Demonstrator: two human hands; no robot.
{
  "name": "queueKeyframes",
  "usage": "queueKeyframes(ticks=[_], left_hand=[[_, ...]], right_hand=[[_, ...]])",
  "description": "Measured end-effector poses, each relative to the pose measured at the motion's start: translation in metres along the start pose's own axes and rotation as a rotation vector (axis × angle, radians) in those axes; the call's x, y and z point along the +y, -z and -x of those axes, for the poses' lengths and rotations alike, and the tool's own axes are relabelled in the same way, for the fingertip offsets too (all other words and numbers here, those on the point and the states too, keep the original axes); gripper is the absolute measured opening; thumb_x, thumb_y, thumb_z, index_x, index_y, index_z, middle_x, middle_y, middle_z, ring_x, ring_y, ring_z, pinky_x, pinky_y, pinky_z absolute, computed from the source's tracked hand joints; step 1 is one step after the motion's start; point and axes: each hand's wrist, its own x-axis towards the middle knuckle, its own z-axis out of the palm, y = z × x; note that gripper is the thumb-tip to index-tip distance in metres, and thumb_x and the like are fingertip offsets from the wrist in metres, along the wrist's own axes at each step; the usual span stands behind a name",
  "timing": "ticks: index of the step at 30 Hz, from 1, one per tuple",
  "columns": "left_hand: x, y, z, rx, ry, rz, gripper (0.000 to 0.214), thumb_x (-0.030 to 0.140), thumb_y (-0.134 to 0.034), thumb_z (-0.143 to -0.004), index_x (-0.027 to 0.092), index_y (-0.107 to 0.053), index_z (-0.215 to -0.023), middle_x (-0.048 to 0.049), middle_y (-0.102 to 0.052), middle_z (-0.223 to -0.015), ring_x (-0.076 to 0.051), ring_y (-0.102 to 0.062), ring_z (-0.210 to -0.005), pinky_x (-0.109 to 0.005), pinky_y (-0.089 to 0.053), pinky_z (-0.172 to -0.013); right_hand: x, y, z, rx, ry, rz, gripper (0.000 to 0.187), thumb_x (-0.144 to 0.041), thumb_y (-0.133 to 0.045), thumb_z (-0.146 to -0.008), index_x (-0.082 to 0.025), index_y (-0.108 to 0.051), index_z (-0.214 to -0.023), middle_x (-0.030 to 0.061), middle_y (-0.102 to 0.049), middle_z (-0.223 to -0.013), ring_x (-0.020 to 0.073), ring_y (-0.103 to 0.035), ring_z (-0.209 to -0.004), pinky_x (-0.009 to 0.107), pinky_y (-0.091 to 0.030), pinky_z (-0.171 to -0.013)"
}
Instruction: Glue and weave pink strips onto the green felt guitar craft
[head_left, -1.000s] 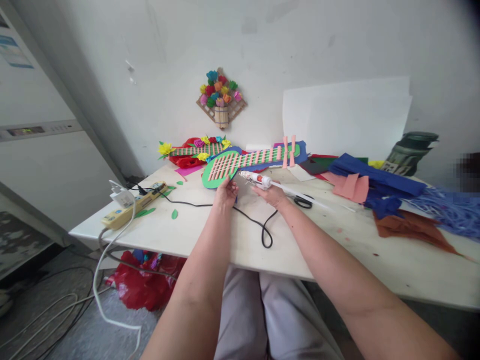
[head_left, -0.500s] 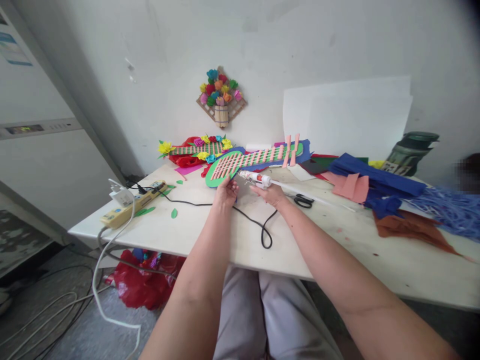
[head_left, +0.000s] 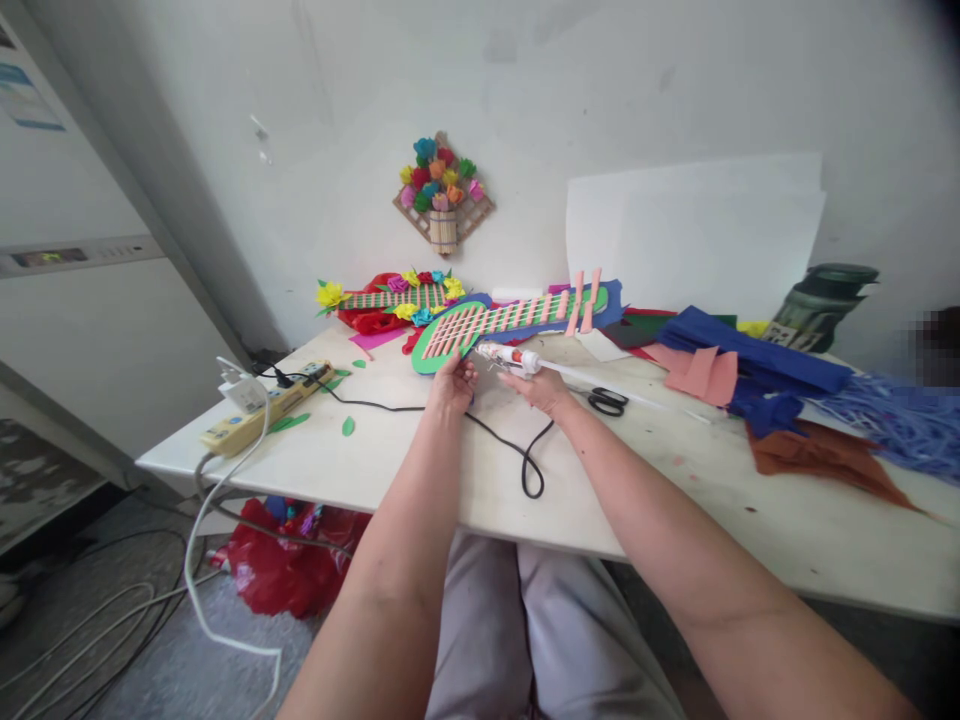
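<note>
My left hand (head_left: 454, 384) grips the lower edge of a paper lute (head_left: 517, 316), green on a blue backing, with pink strips across its body and neck and two pairs of pink pegs at the far end. It is tilted up off the table. Closed round a white hot glue gun (head_left: 510, 357) is my right hand (head_left: 537, 388), just below the lute's edge. The gun's nozzle points left, close to the edge near my left fingers; whether it touches is unclear. A long clear glue stick (head_left: 622, 388) sticks out from its rear.
Black scissors (head_left: 606, 401) lie right of my right hand. A power strip (head_left: 270, 405) and green paper leaves (head_left: 348, 427) are at left. Behind is a flower-decked second lute (head_left: 390, 298). Coloured paper (head_left: 750, 350) and a dark green bottle (head_left: 814, 305) are at right.
Almost nothing differs. The glue gun and my right hand have shifted very slightly left, and both hands keep their hold.
</note>
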Motion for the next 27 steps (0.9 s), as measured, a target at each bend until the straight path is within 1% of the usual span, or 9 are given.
queueKeyframes(ticks=[8, 13, 16, 19, 22, 24, 27], left_hand=[[-0.0005, 0.0015, -0.0018, -0.024, -0.003, -0.008, 0.013, 0.017, -0.055, -0.079, 0.013, -0.056, -0.066, 0.0007, -0.051, -0.05, -0.006, -0.047, -0.042, -0.016, -0.042, -0.045], [-0.0008, 0.002, -0.0027, -0.035, -0.005, -0.007, 0.013, 0.017, -0.055, -0.079, 0.013, -0.056, -0.067, 0.0009, -0.051, -0.05, -0.006, -0.047, -0.042, -0.016, -0.042, -0.044], [-0.0007, 0.0017, -0.0025, -0.033, -0.009, -0.011, 0.012, 0.018, -0.056, -0.078, 0.013, -0.057, -0.068, 0.0008, -0.052, -0.051, -0.005, -0.047, -0.042, -0.016, -0.042, -0.044], [-0.0007, 0.0016, -0.0024, -0.023, -0.011, -0.014, 0.012, 0.017, -0.057, -0.077, 0.013, -0.056, -0.067, 0.0009, -0.052, -0.05, -0.005, -0.047, -0.041, -0.016, -0.042, -0.044], [-0.0008, 0.0025, -0.0037, -0.039, -0.021, -0.019, 0.011, 0.016, -0.056, -0.077, 0.013, -0.056, -0.067, 0.0011, -0.052, -0.049, -0.005, -0.048, -0.042, -0.016, -0.042, -0.044], [-0.001, 0.0037, -0.0053, -0.049, -0.029, -0.029, 0.012, 0.017, -0.056, -0.078, 0.012, -0.057, -0.067, 0.0003, -0.053, -0.05, -0.006, -0.049, -0.042, -0.016, -0.043, -0.046], [-0.0011, 0.0053, -0.0079, -0.03, -0.036, -0.05, 0.013, 0.018, -0.056, -0.079, 0.012, -0.057, -0.067, -0.002, -0.057, -0.054, -0.006, -0.05, -0.044, -0.017, -0.047, -0.05]], right_hand=[[-0.0001, -0.0004, 0.0004, -0.037, -0.019, -0.065, 0.018, -0.035, -0.059, -0.072, -0.018, -0.063, -0.069, 0.0053, -0.063, -0.059, 0.0199, -0.061, -0.067, 0.027, -0.047, -0.059], [-0.0003, -0.0003, 0.0002, -0.063, -0.065, -0.043, 0.021, -0.038, -0.057, -0.073, -0.019, -0.062, -0.065, 0.0032, -0.061, -0.054, 0.0191, -0.061, -0.063, 0.027, -0.047, -0.056], [-0.0006, 0.0, -0.0005, -0.044, -0.051, -0.034, 0.021, -0.039, -0.057, -0.073, -0.019, -0.062, -0.066, 0.0028, -0.062, -0.056, 0.019, -0.062, -0.064, 0.026, -0.047, -0.056], [-0.0002, -0.0001, -0.0014, -0.014, -0.036, -0.035, 0.02, -0.037, -0.058, -0.073, -0.019, -0.063, -0.066, 0.0045, -0.063, -0.058, 0.0202, -0.062, -0.067, 0.026, -0.047, -0.058], [0.001, -0.0003, -0.0021, 0.004, -0.036, -0.036, 0.02, -0.037, -0.059, -0.072, -0.019, -0.063, -0.066, 0.0055, -0.064, -0.058, 0.0214, -0.063, -0.069, 0.027, -0.047, -0.059], [0.0018, -0.0005, -0.0023, 0.015, -0.045, -0.042, 0.02, -0.037, -0.059, -0.072, -0.019, -0.064, -0.066, 0.0054, -0.064, -0.058, 0.0217, -0.063, -0.07, 0.027, -0.047, -0.059], [0.0025, -0.0009, -0.0021, 0.021, -0.05, -0.04, 0.02, -0.037, -0.058, -0.072, -0.019, -0.063, -0.065, 0.0048, -0.064, -0.057, 0.021, -0.063, -0.068, 0.026, -0.048, -0.059]])
